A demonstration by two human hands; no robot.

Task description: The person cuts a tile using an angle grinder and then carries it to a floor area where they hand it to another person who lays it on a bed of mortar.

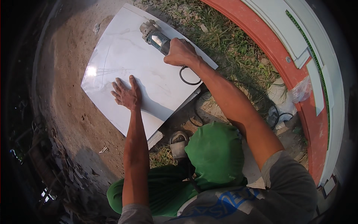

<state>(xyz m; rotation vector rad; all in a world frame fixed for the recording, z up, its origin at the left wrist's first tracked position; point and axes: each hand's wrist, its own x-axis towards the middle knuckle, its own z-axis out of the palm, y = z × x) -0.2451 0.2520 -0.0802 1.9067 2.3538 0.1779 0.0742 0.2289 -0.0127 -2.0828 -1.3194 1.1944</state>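
A large white glossy tile (pixel 119 48) lies flat on the ground, with faint lines marked on its left part. Spread flat on its lower middle is my left hand (pixel 128 94), fingers apart and holding nothing. My right hand (pixel 181 52) is wrapped round the rear body of a teal angle grinder (pixel 156 38). The tool's grey metal head points up and left near the tile's far right edge. Its disc cannot be made out. A black cord (pixel 182 76) loops from behind my right hand, past the tile's right edge.
Bare soil (pixel 67 74) borders the tile on the left, grass (pixel 223 41) on the right. My green-clad knee (pixel 214 153) and shoe (pixel 178 143) are close to the near edge. A red ledge (pixel 257 33) carries white strips (pixel 315 87) and clear plastic (pixel 301 90).
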